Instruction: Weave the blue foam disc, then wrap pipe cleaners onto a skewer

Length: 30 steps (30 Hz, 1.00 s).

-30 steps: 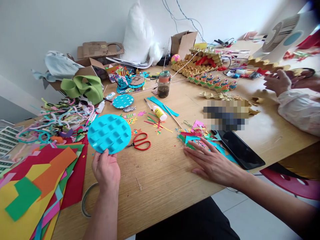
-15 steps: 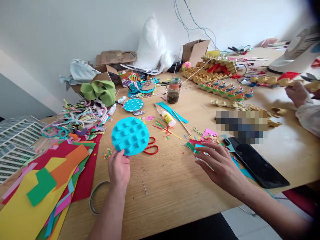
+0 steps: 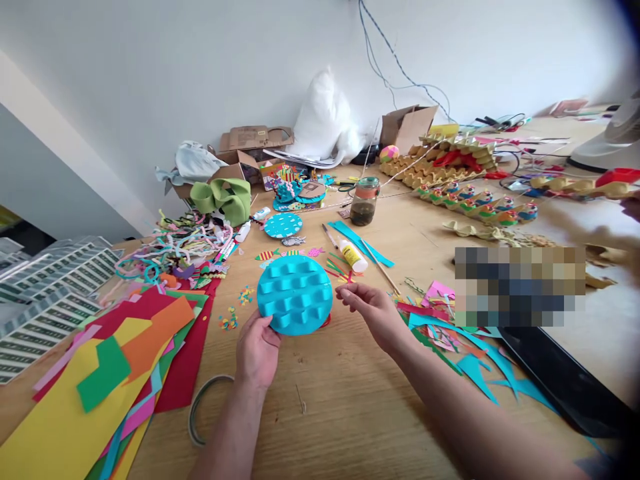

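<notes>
My left hand (image 3: 257,352) grips the lower left edge of a blue paper disc (image 3: 295,293), thumb on its face. Rows of raised, folded blue tabs cover the disc. My right hand (image 3: 373,310) is just right of the disc's edge, its thumb and forefinger pinched together. Anything between those fingertips is too small to make out. Behind the disc, a bit of red scissors handle (image 3: 327,321) shows. Above the right hand lie a glue bottle (image 3: 353,255) and thin coloured paper strips. Small paper fish (image 3: 267,255) lie beyond the disc.
Coloured paper sheets (image 3: 55,413) and a roll of tape (image 3: 195,427) lie at left. Paper scraps (image 3: 473,373) and a black tray (image 3: 565,387) are at right. A glass jar (image 3: 365,202) and egg cartons (image 3: 415,175) stand farther back. A co-worker's blurred hand shows at far right.
My right hand has moved left from the paper scraps to beside the disc, its fingers going from spread to pinched. The view has shifted; the disc stays in my left hand.
</notes>
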Each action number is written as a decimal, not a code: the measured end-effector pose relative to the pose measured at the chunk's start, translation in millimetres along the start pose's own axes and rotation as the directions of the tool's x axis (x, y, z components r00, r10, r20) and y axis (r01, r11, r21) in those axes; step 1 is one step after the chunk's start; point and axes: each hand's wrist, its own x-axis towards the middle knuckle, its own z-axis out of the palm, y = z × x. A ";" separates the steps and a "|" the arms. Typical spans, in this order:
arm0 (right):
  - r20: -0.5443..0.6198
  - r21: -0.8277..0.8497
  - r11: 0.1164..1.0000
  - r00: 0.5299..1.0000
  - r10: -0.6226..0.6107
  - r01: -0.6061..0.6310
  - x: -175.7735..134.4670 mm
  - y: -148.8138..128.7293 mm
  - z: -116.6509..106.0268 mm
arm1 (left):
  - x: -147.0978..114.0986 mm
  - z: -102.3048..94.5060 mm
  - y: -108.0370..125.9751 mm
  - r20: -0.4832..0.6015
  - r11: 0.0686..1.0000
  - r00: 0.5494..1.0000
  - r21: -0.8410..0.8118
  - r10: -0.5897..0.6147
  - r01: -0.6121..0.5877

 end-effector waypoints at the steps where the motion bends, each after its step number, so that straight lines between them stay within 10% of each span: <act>1: 0.039 0.010 1.000 0.999 0.017 -0.017 -2.1 1.7 1.5 | -0.3 0.1 -0.4 0.001 1.000 1.000 -0.006 -0.009 0.009; 30: 0.205 0.363 0.891 0.956 0.209 -0.272 3.4 18.1 -3.7 | -9.1 0.9 4.0 0.114 0.996 0.990 0.019 0.087 -0.090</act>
